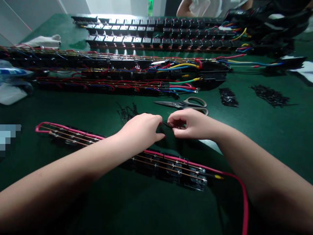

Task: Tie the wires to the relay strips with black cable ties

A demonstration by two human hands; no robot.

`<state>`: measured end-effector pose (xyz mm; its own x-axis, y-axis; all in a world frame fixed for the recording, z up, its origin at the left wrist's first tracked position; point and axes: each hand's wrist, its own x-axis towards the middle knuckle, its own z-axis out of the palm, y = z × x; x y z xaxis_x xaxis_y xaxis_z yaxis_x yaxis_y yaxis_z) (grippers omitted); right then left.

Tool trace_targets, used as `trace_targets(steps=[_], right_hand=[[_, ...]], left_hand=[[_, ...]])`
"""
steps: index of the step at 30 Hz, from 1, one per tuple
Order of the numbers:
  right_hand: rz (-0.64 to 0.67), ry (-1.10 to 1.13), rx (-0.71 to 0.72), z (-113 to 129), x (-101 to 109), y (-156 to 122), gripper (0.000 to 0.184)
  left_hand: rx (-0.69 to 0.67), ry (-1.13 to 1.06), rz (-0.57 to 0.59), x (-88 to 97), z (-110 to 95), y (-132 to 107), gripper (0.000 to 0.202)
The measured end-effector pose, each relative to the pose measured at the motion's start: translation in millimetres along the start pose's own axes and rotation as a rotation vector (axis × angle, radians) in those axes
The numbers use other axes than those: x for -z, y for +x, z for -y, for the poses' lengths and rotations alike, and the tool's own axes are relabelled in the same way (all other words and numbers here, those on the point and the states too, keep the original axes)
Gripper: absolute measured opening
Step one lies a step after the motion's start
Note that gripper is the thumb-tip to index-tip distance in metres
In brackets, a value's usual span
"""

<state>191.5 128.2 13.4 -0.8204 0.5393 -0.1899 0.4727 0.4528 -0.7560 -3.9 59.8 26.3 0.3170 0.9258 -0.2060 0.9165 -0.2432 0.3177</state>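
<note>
My right hand (187, 124) is closed in a pinch on a thin black cable tie (167, 124), whose short end points toward my other hand. My left hand (144, 130) hovers just to the left, thumb and fingers apart with nothing visible between them. Below both hands lies a row of black sockets (168, 166) with bare copper-coloured rods, crossed in part by my left forearm. Along its far side runs a thick red wire (195, 163), looped back at the left end and trailing off at the lower right. A yellow-tipped black wire (218, 177) sticks out at the right end.
Behind my hands lie scissors (183, 104) and loose black cable ties (127, 112). Two black piles (228, 97) (271, 95) sit to the right. Wired strips (117, 81) and socket rows (146, 40) stretch across the back. Another person's arm (184, 8) shows at the top.
</note>
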Motion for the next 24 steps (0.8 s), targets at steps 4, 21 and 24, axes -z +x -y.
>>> trace_targets(steps=[4, 21, 24], right_hand=[[-0.046, 0.204, -0.056, -5, -2, -3, 0.008], [0.073, 0.818, -0.275, -9, -15, 8, 0.011], [0.098, 0.886, -0.272, -10, -18, 8, 0.013]], left_hand=[[-0.043, -0.005, 0.0, -6.5, -3, 6, 0.014], [-0.327, -0.279, -0.263, 1.4, 12, 1, 0.009], [-0.309, -0.33, -0.266, 1.6, 11, 0, 0.008]])
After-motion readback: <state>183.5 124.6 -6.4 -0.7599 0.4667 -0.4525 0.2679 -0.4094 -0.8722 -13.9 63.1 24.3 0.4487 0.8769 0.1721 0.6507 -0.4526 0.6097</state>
